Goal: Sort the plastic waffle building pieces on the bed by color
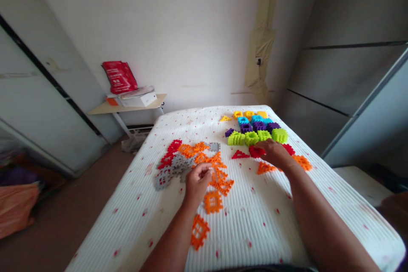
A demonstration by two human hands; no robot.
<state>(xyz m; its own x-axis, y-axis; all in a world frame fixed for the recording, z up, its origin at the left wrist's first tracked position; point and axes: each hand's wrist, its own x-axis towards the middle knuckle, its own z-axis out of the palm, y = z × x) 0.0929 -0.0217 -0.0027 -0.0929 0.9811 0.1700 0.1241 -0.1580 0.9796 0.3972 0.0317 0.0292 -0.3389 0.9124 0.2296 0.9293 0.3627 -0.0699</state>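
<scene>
My right hand (273, 153) reaches over the right group of plastic interlocking building pieces, its fingers bent down onto a red building piece (256, 151). A red triangular piece (240, 154) lies just left of it. My left hand (198, 179) hovers by the loose pile on the left, thumb and fingertips pinched together; whether anything small is between them is hidden. Orange pieces (219, 178) lie beside and beneath its fingertips. Grey pieces (163, 178) and red lattice pieces (170, 153) are spread to its left. Nearer me are two orange window-like squares, one (213, 202) beyond the other (199, 232).
Behind my right hand, stacks stand in rows by colour: lime green (251, 138), purple (259, 125), blue (242, 121) and yellow (237, 114). Orange pieces (302, 162) lie right of the hand. A side table (127, 108) holds a red bag (119, 77) and white box.
</scene>
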